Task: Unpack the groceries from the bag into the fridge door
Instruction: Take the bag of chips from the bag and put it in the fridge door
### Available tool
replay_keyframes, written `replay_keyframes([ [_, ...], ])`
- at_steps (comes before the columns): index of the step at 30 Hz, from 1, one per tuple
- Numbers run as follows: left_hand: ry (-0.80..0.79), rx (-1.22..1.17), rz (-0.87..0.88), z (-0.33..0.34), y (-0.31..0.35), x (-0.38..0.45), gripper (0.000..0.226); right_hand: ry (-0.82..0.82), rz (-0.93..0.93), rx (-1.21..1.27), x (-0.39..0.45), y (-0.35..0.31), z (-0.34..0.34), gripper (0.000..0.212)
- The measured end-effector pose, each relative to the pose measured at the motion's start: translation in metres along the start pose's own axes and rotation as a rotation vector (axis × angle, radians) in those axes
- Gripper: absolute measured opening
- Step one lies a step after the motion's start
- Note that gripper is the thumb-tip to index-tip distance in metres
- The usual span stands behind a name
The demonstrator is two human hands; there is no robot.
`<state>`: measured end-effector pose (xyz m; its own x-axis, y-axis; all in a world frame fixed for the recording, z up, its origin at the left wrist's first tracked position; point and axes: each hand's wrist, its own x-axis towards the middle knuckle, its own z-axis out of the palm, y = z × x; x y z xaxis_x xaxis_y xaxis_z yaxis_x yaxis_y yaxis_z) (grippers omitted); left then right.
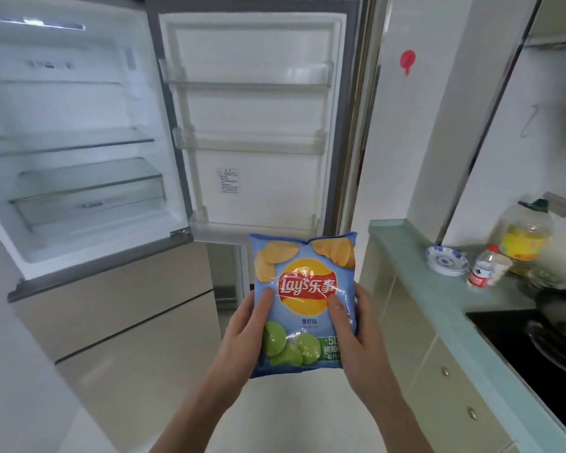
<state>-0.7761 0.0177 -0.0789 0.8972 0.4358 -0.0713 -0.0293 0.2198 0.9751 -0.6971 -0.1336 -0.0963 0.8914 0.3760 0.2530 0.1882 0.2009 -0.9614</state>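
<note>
At far left, the fridge compartment [72,142] stood open, its glass shelves [69,145] and a clear drawer [89,201] visible. Beside it, the fridge door [252,125] was swung wide, showing three door racks [249,83] one above another. Below the lowest rack, the left hand [242,331] gripped the left edge of the chip bag [303,302], thumb laid across its front. The bag was held upright in the air, just in front of the door's bottom rack. The right hand [356,335] gripped the bag's right edge in the same manner. At right, a countertop [415,266] carried a patterned bowl [446,259], a small bottle [482,268], an oil bottle [526,237] and a dark pan [559,308].
</note>
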Motion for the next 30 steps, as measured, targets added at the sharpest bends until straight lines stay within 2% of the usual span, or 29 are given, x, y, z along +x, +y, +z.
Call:
replay_keyframes([
  [8,0.074,0.001,0.030,-0.059,0.013,0.039,0.035,-0.072,0.055,0.048,0.054,0.024,0.061,0.038],
  [19,0.080,0.101,0.042,-0.118,0.035,0.150,0.043,-0.107,0.130,0.153,0.164,0.071,0.120,0.036],
  [26,0.118,0.139,0.052,-0.148,0.048,0.230,0.039,-0.171,0.133,0.121,0.243,0.089,0.153,0.037],
  [30,0.175,0.132,0.063,-0.164,0.057,0.269,0.046,-0.213,0.127,0.070,0.284,0.091,0.170,0.040],
])
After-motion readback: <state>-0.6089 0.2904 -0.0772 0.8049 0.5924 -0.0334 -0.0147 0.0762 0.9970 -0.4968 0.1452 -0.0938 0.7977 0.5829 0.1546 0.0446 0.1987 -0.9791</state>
